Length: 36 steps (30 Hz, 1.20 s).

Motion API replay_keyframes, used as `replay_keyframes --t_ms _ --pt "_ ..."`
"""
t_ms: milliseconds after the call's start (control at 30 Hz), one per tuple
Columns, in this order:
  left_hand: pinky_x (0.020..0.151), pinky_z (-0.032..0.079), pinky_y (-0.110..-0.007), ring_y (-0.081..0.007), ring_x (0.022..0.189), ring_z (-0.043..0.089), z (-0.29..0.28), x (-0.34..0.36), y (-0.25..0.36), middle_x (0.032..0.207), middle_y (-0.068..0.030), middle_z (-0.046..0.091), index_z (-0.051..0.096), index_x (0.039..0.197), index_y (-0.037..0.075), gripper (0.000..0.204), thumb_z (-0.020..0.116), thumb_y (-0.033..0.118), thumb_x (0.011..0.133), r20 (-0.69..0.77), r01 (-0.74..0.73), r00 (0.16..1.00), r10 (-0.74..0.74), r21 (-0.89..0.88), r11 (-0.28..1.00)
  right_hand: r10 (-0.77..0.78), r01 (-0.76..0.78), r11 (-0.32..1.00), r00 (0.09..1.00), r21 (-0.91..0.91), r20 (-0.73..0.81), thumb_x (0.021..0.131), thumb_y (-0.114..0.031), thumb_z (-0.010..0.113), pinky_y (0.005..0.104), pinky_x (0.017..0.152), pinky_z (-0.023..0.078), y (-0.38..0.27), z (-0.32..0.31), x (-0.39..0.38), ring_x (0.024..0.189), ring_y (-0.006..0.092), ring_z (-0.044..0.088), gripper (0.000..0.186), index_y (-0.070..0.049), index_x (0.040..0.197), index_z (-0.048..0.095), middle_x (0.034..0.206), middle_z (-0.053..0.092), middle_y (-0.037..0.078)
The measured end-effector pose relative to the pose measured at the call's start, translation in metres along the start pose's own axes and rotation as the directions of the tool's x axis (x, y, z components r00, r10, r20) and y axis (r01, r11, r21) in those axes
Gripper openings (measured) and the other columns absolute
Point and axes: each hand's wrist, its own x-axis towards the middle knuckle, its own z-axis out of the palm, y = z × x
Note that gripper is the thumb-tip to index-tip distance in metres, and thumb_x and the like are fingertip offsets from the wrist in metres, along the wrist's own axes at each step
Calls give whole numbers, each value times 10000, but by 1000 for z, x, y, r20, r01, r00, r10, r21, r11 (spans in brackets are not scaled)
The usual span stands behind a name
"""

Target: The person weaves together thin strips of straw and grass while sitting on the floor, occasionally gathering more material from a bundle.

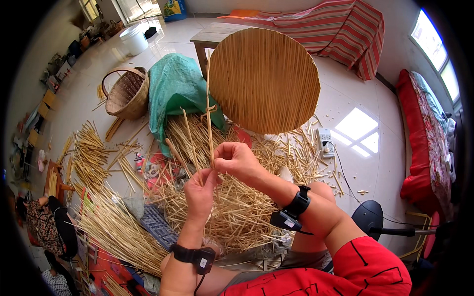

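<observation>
Pinching one tan stalk [210, 135], left hand [199, 190] and right hand [237, 160] basically touch; green sack [173, 74] sits farther off, left.

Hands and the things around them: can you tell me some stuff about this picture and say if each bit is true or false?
1. The left hand and right hand are close together, by thin stalks. True.
2. The bucket is black. False: the bucket is white.
3. The basket has a handle. True.
4. The green sack is right of the round panel. False: the green sack is left of the round panel.
5. The striped cloth is partly red. True.
</observation>
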Motion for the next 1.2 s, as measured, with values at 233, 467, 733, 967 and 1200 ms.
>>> replay_keyframes --t_ms 233,467,733,967,1200 --pt "608 413 -181 -39 665 530 -1 -1 1 752 5 625 639 979 -23 166 567 118 928 16 12 1000 -13 34 999 60 -55 987 998 150 -30 745 -36 618 184 509 370 -7 6 -4 594 29 482 78 -14 815 591 709 578 -11" --pt "607 400 -181 -38 666 520 -3 -1 5 739 10 611 633 1013 -25 192 528 122 948 55 21 998 -21 2 1000 59 -73 970 996 231 67 743 -33 616 195 492 357 -11 4 -4 575 36 475 73 -24 803 575 704 581 -4" --pt "541 335 -153 -9 590 462 -7 0 8 716 20 600 625 1012 7 193 499 144 961 160 84 985 -66 -104 991 104 -135 957 986 259 130 752 -64 612 185 490 354 4 -5 2 591 43 493 73 -35 812 582 732 583 -3" --pt "511 304 -150 -4 559 435 -3 -1 16 703 17 597 623 1006 21 192 504 165 962 175 152 978 -111 -241 958 112 -148 958 982 244 155 756 -85 609 179 501 354 -5 -2 1 607 35 495 108 -39 854 614 753 586 -11" --pt "517 320 -151 -7 564 446 -1 -1 9 701 4 607 622 1002 24 200 508 183 962 133 106 987 -89 -132 986 40 -58 981 994 187 100 781 -56 579 206 530 392 7 -1 4 630 49 517 80 -20 847 609 757 594 -6"
